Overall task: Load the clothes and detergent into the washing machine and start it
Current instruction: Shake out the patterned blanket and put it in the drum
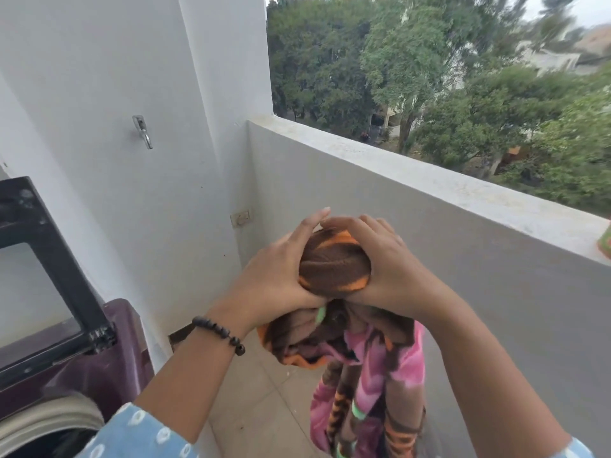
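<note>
A bunched brown, orange and pink fleece cloth (pixel 334 269) is gripped between the left hand (pixel 274 276) and right hand (pixel 380 262), raised above the tiled floor (pixel 264 401), its tail hanging down. No writing can be read. At lower left, the maroon washing machine (pixel 109 358) is seen with its lid (pixel 43 276) raised, beside white walls and a grey parapet (pixel 429 206).
</note>
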Action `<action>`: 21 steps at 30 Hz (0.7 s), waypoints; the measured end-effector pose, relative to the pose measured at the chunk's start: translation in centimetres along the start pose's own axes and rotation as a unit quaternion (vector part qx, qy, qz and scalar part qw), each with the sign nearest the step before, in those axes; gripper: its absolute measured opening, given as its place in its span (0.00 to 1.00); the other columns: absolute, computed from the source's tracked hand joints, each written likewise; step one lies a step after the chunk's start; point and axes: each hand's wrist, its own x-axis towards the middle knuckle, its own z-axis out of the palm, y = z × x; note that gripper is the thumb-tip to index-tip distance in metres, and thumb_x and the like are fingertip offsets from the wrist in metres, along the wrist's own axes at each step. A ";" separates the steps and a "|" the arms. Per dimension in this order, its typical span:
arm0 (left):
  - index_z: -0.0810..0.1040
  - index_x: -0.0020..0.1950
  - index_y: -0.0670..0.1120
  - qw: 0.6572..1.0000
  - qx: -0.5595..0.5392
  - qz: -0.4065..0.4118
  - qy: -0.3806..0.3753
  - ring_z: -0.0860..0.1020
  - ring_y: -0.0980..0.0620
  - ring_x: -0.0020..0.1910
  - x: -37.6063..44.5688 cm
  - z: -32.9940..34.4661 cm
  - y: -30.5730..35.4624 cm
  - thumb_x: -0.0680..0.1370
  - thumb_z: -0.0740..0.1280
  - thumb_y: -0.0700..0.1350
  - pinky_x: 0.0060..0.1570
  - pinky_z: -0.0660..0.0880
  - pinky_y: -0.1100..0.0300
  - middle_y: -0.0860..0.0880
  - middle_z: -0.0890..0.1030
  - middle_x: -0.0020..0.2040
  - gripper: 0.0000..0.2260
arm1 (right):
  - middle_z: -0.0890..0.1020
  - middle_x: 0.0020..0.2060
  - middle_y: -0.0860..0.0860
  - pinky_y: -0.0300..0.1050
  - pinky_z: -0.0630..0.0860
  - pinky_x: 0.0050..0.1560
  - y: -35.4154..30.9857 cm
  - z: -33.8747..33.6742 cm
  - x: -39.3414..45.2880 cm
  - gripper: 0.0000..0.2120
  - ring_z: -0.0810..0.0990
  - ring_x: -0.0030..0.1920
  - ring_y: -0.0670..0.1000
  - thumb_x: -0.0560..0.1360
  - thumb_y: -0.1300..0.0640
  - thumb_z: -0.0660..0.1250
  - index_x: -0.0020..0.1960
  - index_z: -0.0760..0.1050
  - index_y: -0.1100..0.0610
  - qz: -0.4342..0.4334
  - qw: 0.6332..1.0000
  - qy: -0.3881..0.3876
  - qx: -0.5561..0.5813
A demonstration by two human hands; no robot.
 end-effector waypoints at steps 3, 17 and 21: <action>0.70 0.70 0.61 0.997 -0.055 0.027 0.047 0.78 0.59 0.57 0.2 0.0 -0.6 0.62 0.79 0.46 0.57 0.75 0.58 0.58 0.79 0.60 0.39 | 0.70 0.65 0.44 0.54 0.67 0.68 0.8 -0.8 -0.7 0.46 0.68 0.67 0.46 0.62 0.50 0.77 0.74 0.57 0.36 0.049 0.989 -0.049 0.128; 0.75 0.62 0.44 0.777 -0.501 -0.077 0.374 0.82 0.53 0.51 1.0 -0.3 -0.4 0.69 0.73 0.30 0.49 0.78 0.62 0.48 0.82 0.53 0.24 | 0.73 0.70 0.48 0.49 0.73 0.65 4.5 1.5 -4.1 0.59 0.73 0.69 0.50 0.55 0.38 0.81 0.78 0.54 0.47 0.161 0.831 -0.061 0.528; 0.71 0.68 0.41 0.735 -0.544 -0.126 0.385 0.81 0.48 0.55 0.4 2.6 0.8 0.72 0.71 0.30 0.51 0.79 0.58 0.43 0.80 0.58 0.25 | 0.83 0.56 0.57 0.46 0.80 0.50 1.9 3.2 -2.2 0.51 0.83 0.54 0.56 0.57 0.45 0.83 0.70 0.64 0.65 0.164 0.782 0.000 0.601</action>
